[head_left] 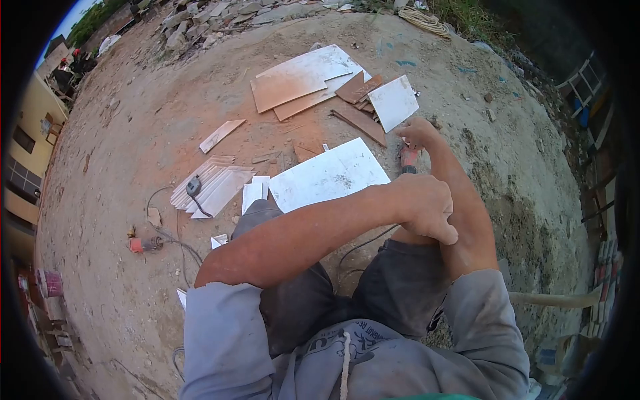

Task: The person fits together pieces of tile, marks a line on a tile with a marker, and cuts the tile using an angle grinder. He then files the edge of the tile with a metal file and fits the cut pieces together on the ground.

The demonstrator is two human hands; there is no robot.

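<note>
My left hand crosses over my right arm. Its fingers are curled in and a fingertip presses at the right forearm; nothing shows in the grip. Farther forward, my right hand hangs with fingers slightly bent and apart, right by the lower corner of a white tile piece. Just below that hand, a red angle grinder is partly hidden by my left hand. A large white tile with dark smudges lies before my knees, its lower edge behind my left forearm.
Stacked large tiles and brown broken pieces lie ahead. To the left are cut tile strips with a grey plug on top, and a second red power tool with its cable. Rubble lines the far edge of the dirt ground.
</note>
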